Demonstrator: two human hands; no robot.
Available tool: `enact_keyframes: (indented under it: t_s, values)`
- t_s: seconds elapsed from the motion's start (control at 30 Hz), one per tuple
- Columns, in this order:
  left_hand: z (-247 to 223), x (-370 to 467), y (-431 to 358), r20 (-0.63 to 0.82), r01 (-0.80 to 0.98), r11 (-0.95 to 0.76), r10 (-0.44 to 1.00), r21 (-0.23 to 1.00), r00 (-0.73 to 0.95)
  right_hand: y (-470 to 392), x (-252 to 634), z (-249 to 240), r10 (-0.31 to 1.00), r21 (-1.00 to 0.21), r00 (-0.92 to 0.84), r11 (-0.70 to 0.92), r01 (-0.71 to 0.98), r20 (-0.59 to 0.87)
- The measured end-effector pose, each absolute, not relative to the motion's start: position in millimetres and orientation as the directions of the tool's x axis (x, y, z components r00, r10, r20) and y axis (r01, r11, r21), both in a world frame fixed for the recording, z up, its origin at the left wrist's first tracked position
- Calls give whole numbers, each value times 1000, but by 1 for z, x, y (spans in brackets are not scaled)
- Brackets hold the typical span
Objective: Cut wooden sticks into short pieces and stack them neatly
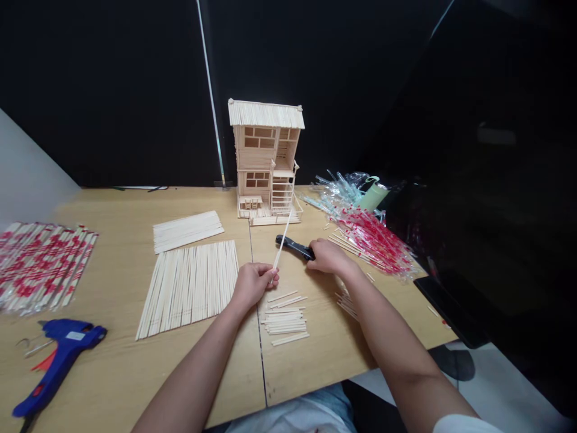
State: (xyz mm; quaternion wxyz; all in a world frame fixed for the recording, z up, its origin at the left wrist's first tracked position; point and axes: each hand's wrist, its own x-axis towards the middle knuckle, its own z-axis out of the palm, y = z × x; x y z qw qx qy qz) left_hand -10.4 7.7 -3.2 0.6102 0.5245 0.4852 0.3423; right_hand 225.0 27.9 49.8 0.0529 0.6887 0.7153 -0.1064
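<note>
Your left hand [252,285] pinched the lower end of a long, thin, pale wooden stick [280,251] between thumb and fingertips, and the stick rose toward the model house. Your right hand [331,257] was curled around the near end of a narrow black hand tool [294,245]; some of its fingers were hidden. The stick crossed the tool's head in view, but whether the two touched I could not tell.

The two-storey pale wooden stick house [265,141] stood upright at the back, its roof, windows, ladder and railing in place. A cluster of short pale wooden pieces [285,325] lay in front of you, and, as I judged it, that sorting into short lengths was partly done. The stick in your left hand was still long, so it seemed left to deal with.

Counted, there were one house, one held stick, one tool, one blue glue gun [67,346], one pale green cylinder [373,195] and two flat rows of pale sticks, a smaller [188,231] and a larger [189,288]. The short pieces overlapped too much for an exact count.
</note>
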Motion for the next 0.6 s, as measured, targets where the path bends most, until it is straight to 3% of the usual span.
enact_keyframes:
  t_s: [0.07,0.13,0.23,0.33,0.4,0.6]
  values:
    - [-5,-12,8,-197,147,160,937,976,288,18,221,50,982,-148,23,-52,988,-190]
    - [-6,-13,8,-157,192,104,946,976,284,4,221,50,983,-310,63,-115,944,-171]
    - [-4,-14,8,-127,220,67,953,973,274,-20,222,48,976,-586,16,-145,797,-218]
    - [3,-15,8,-92,280,13,958,960,271,-41,218,44,968,-750,-56,-153,644,-246]
    - [7,-16,7,-27,359,-83,957,930,290,-51,212,43,971,-757,-56,-145,637,-233]
    - [14,-20,6,72,519,-247,940,818,333,-59,198,49,971,-585,37,-172,793,-235]
